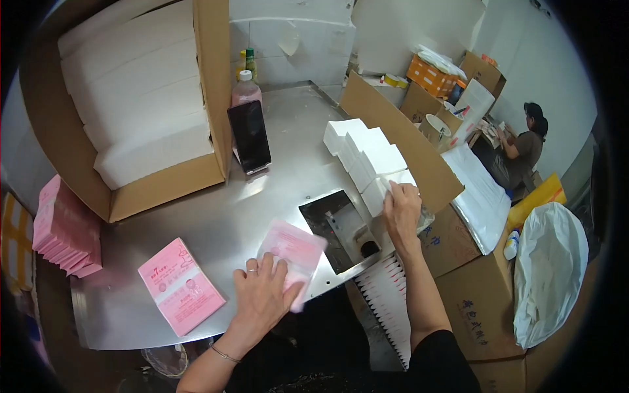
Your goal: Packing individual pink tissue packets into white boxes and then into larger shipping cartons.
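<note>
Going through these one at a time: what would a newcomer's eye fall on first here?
Probably the large open cardboard box at the upper left, packed with white bundles. Next, the bright pink packaging lying at the front left of the metal table, with the left hand on a blurred pink wrapper beside it. Right of centre, the right hand touches the nearest of several white blocks.

Two hands; one handled pink bag, one ring, one bracelet, one phone, one pink bottle, one table opening, one seated co-worker.
</note>
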### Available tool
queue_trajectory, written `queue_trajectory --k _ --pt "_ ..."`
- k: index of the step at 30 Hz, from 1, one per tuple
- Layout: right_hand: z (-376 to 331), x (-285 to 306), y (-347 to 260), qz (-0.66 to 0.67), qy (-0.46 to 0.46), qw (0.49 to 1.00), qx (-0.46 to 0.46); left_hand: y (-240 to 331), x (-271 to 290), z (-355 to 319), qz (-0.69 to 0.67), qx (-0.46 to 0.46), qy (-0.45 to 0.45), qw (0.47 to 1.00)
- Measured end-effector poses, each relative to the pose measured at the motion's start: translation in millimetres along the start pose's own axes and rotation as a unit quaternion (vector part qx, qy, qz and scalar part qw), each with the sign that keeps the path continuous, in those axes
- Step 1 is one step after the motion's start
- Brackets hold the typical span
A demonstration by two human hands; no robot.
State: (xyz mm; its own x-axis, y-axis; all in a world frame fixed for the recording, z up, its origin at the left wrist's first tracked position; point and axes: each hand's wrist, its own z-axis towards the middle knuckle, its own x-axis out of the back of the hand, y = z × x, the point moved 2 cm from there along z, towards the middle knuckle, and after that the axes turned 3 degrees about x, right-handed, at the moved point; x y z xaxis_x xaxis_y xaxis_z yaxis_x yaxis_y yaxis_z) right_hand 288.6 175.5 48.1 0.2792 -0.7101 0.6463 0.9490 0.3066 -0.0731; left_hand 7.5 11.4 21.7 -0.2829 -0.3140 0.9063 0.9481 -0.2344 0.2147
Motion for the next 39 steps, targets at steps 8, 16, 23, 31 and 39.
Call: queue_trajectory --k 8,16,23,31,39 --pt "-92.9 39.1 -132.9 0.329 -0.156 0.877 0.314 -10.1 -6.0 -4.8 -0.14 0.027 0.003 0.99" --pt "-69.8 -45.4 -150.5 0.157 -0.204 0.938 0.231 9.5 10.2 -0.4 -0.133 0.034 -0.023 0.99" --pt "-59.5 -39.4 -68.7 0.075 -0.428 0.898 0.069 -15.6 40.4 -37.4 -0.14 -0.068 -0.056 0.986" --pt "1.1 8.3 -15.9 -0.074 -0.064 0.995 0.023 -109.2 76.1 -81.3 0.05 0.203 0.059 0.976" --pt "-1.3 -1.3 0.3 0.02 -0.031 0.999 0.005 -27.2 59.6 -29.4 -0.114 0.068 0.059 0.989"
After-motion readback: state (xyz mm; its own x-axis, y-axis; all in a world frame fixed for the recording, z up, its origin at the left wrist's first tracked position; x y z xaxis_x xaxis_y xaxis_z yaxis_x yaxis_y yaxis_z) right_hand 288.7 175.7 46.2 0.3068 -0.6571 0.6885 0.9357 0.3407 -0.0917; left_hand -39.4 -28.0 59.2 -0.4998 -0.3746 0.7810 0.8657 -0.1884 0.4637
